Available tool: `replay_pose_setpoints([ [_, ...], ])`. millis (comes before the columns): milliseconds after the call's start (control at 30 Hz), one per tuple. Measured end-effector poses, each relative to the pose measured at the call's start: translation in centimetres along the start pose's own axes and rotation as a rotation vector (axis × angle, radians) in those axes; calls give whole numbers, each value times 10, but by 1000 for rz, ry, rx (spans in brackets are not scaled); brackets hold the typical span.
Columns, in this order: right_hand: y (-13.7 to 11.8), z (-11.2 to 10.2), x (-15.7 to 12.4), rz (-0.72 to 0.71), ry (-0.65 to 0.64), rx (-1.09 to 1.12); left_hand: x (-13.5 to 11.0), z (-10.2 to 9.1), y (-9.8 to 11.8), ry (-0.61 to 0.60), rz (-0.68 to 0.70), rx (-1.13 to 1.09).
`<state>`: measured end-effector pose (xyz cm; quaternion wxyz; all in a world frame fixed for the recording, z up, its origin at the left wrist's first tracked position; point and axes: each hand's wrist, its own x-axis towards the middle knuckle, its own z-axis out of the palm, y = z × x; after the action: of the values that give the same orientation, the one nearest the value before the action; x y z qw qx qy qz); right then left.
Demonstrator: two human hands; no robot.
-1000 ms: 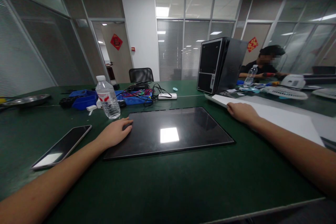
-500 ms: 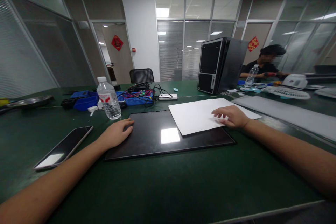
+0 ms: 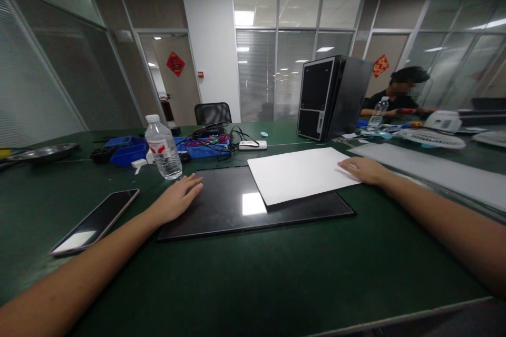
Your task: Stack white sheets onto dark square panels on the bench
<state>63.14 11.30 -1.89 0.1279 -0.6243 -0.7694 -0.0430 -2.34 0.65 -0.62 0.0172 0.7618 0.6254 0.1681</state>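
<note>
**Dark panel [image 3: 221, 216] partly under white sheet [image 3: 300, 175]**

The panel lies at centre, the sheet over its far right part. Left hand [image 3: 177, 200], fingers loosely spread, at the panel's left edge; right hand [image 3: 366, 171] at the sheet's right end, whether pinching I cannot tell.

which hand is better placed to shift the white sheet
Probably the right hand: it is at the right edge of the white sheet, while the left hand rests at the left end of the black panel, apart from the sheet.
</note>
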Motion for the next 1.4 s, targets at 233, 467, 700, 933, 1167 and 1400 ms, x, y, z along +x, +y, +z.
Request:
replay_pose_setpoints([
  [233,-35,-12,-2,-164,37,-77,1,4,-3,-29,-18,-45],
  [467,-32,-2,-1,-107,81,-71,0,1,1,-59,-46,-42],
  [700,-25,3,0,-89,26,91,0,1,2,-85,-12,-39],
  [933,-37,1,-1,-185,1,223,3,3,-2,-133,-15,10],
  [1167,-31,3,-2,-231,-1,225,7,6,-16,-173,10,19],
  [1400,-27,5,1,-204,43,130,6,5,-17,-79,-1,-52],
])
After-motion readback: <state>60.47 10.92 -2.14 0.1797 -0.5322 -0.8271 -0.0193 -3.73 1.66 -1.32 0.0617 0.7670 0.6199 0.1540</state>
